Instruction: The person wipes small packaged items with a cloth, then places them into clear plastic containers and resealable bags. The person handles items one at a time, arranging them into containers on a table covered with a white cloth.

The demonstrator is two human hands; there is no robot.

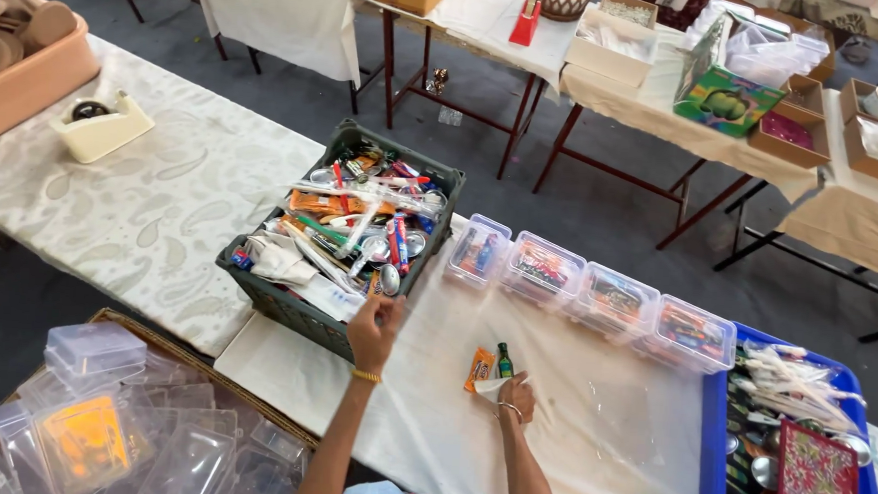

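On the table (160,212):
Left hand (375,329): at the dark crate (256,293) rim, fingers closed on a small shiny item.
Right hand (516,396): fingers pinching white paper (490,387) beside an orange packet (480,368) and small green bottle (504,361).

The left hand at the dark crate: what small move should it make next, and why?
Probably lift one small item out and carry it to the pile by the right hand. The left hand is at the near rim of the dark crate, fingers on the mixed items; the right hand rests on the table beside an orange packet and small green bottle.
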